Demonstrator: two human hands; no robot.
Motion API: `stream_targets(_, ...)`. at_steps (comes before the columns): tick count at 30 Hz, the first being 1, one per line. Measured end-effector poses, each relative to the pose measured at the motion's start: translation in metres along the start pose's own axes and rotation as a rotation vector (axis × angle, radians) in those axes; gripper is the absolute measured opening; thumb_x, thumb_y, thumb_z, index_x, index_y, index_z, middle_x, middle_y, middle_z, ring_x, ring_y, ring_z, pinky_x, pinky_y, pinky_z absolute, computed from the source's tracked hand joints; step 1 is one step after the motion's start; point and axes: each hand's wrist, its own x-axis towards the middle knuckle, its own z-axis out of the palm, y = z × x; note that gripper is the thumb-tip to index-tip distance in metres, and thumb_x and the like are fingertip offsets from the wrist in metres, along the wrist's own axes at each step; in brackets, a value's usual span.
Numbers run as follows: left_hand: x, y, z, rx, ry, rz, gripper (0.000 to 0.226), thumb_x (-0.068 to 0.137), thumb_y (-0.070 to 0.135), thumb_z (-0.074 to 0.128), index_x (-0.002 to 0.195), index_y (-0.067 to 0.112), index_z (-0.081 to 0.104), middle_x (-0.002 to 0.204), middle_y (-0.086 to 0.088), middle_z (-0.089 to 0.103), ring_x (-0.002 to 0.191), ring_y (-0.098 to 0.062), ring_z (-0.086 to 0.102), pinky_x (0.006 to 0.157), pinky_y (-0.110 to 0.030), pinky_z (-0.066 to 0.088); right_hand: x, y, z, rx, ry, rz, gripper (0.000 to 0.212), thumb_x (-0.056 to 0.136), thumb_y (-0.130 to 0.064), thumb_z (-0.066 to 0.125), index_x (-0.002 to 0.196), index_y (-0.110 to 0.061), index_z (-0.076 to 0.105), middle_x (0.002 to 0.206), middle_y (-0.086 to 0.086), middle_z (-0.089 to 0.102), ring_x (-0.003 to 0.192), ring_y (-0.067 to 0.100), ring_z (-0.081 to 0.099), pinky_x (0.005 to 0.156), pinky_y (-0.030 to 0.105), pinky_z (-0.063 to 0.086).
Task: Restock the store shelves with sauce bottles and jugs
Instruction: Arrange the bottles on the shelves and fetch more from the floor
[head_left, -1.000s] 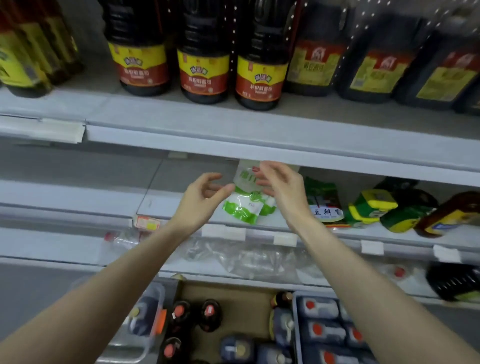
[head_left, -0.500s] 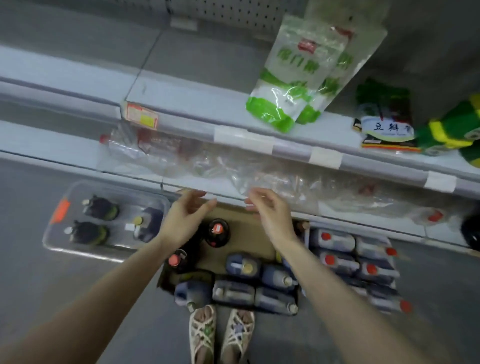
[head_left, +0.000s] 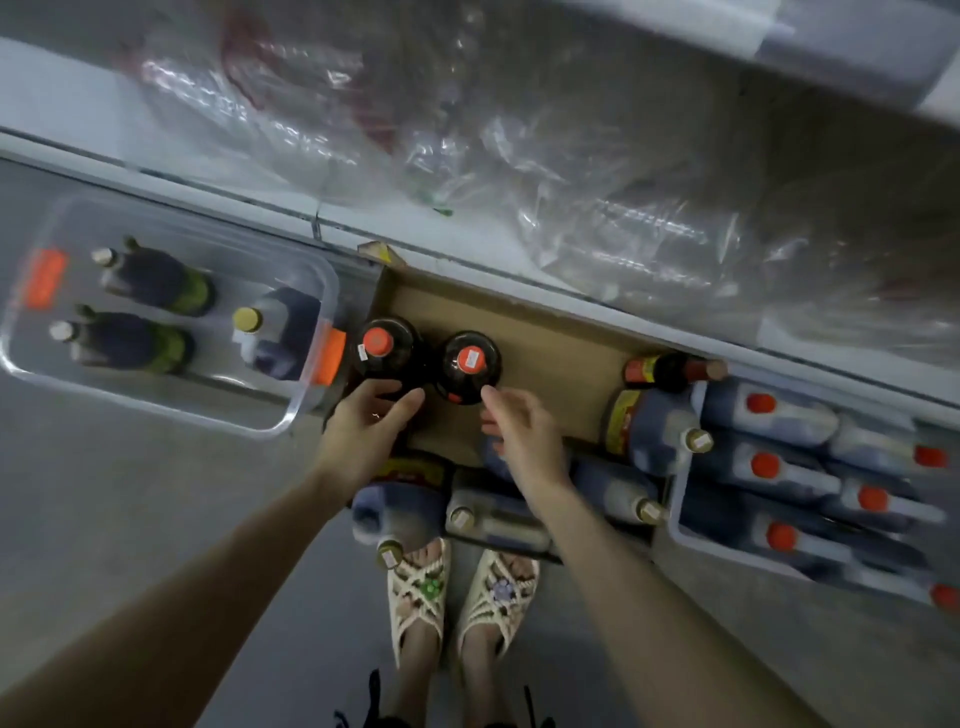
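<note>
Sauce bottles (head_left: 387, 348) stand between a clear bin (head_left: 283, 423) at nine o'clock and lying jugs (head_left: 649, 431) at four, upright, caps up. Left hand (head_left: 371, 421) and right hand (head_left: 524, 431) hover close, fingers loose, empty.

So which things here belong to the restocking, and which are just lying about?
Job: two red-capped bottles in the cardboard box, lying jugs beside them, crate jugs, clear-bin bottles, left hand, right hand.
Lying about: crumpled plastic wrap, sandals.
</note>
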Motion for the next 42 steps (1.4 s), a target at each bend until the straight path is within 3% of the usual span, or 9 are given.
stream_targets(6,0.04,-0.028,0.013,-0.04,-0.041,-0.038,0.043,0.089,0.039,0.061,0.124,0.016,0.055,0.098,0.002,0.067,0.092,-0.013,0.066,0.075,-0.026,0.05,0.05,0.038,0.027,0.008,-0.008,0.131,0.07,0.083,-0.056,0.064,0.138,-0.017,0.043,0.104,-0.013,0.061,0.113,0.018,0.057,0.104,0.046,0.043)
stream_targets(8,0.05,-0.033,0.017,-0.058,-0.048,-0.039,0.043,0.09,0.039,0.06,0.126,0.015,0.054,0.098,0.004,0.067,0.092,-0.011,0.066,0.078,-0.025,0.051,0.062,0.041,0.034,0.058,-0.011,0.159,0.069,0.085,-0.056,0.062,0.139,-0.019,0.04,0.109,-0.012,0.059,0.117,0.017,0.055,0.107,0.045,0.041)
stream_targets(13,0.068,-0.043,0.018,-0.056,-0.027,-0.032,0.043,0.09,0.04,0.06,0.126,0.017,0.054,0.099,0.006,0.067,0.093,-0.01,0.066,0.089,-0.035,0.053,0.085,0.047,0.055,0.134,-0.035,0.221,0.089,0.076,-0.068,0.061,0.148,-0.031,0.025,0.146,-0.004,0.043,0.131,0.02,0.044,0.112,0.045,0.032)
stream_targets(18,0.077,-0.045,0.021,-0.109,-0.02,-0.049,0.041,0.093,0.036,0.058,0.127,0.013,0.055,0.101,0.002,0.067,0.09,-0.009,0.067,0.087,-0.032,0.054,0.098,0.051,0.064,0.249,0.02,0.243,0.092,0.079,-0.063,0.063,0.151,-0.026,0.018,0.148,-0.001,0.039,0.132,0.021,0.042,0.112,0.041,0.033)
stream_targets(25,0.085,-0.044,0.029,-0.106,-0.049,-0.003,0.04,0.092,0.039,0.058,0.125,0.018,0.054,0.1,0.003,0.067,0.092,-0.008,0.066,0.083,-0.026,0.052,0.111,0.059,0.065,0.36,0.007,0.224,0.125,0.044,-0.07,0.076,0.15,-0.031,0.023,0.144,0.0,0.045,0.129,0.019,0.046,0.111,0.044,0.035)
stream_targets(31,0.082,-0.048,0.027,-0.143,-0.024,-0.016,0.038,0.092,0.038,0.059,0.122,0.015,0.057,0.099,0.001,0.068,0.085,-0.007,0.068,0.075,-0.022,0.05,0.119,0.049,0.062,0.372,0.015,0.151,0.118,0.045,-0.069,0.079,0.147,-0.034,0.03,0.143,-0.003,0.048,0.124,0.015,0.05,0.103,0.036,0.041)
stream_targets(34,0.081,-0.046,0.024,-0.127,-0.025,-0.009,0.036,0.092,0.038,0.059,0.12,0.017,0.058,0.098,0.003,0.069,0.086,-0.007,0.068,0.076,-0.024,0.052,0.123,0.032,0.055,0.295,0.013,0.096,0.087,0.067,-0.057,0.076,0.141,-0.031,0.038,0.128,-0.006,0.055,0.096,0.003,0.057,0.076,0.022,0.043)
stream_targets(39,0.071,-0.039,0.019,-0.117,-0.018,-0.006,0.038,0.091,0.038,0.059,0.121,0.014,0.058,0.097,0.002,0.069,0.083,-0.007,0.068,0.075,-0.022,0.051,0.101,0.024,0.043,0.237,0.008,0.057,0.037,0.078,-0.043,0.075,0.103,-0.043,0.048,0.102,-0.017,0.059,0.087,-0.005,0.053,0.067,0.016,0.04)
stream_targets(42,0.056,-0.027,0.013,-0.096,-0.044,0.006,0.036,0.092,0.036,0.059,0.121,0.015,0.056,0.096,0.004,0.068,0.082,-0.002,0.066,0.072,-0.016,0.051,0.077,0.007,0.038,0.218,0.007,0.004,0.027,0.081,-0.036,0.073,0.096,-0.042,0.052,0.091,-0.023,0.058,0.076,-0.009,0.055,0.058,0.01,0.041)
